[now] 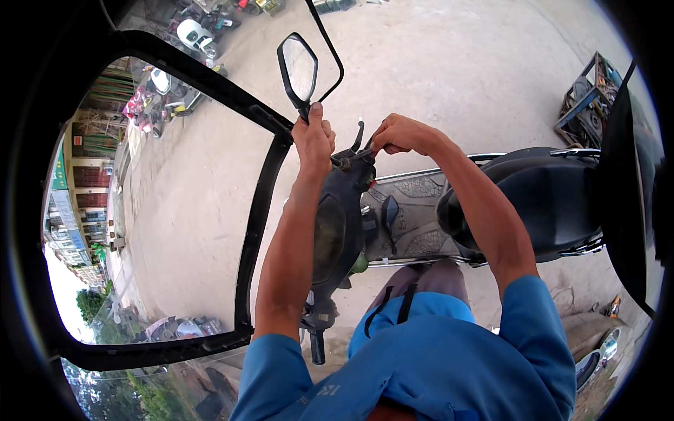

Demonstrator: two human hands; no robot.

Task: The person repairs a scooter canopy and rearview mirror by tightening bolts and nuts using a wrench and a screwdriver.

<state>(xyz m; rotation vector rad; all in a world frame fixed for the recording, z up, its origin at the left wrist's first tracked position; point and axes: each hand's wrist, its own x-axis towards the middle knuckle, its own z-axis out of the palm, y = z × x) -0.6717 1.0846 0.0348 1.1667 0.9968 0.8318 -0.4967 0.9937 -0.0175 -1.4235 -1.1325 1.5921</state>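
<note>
Pale concrete ground (456,84) surrounds the scooter (418,221); buildings (91,189) line the frame's far left. Upper centre, the left hand (314,144) clamps the mirror (300,70) stem; the right hand (407,133) pinches what seems a thin piece (363,151).

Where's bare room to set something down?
Footboard, between the loose mirror-shaped part and the seat; pavement between the raised mirror and the crate. Crowded: around the brake lever, between the left grip and right grip.
</note>
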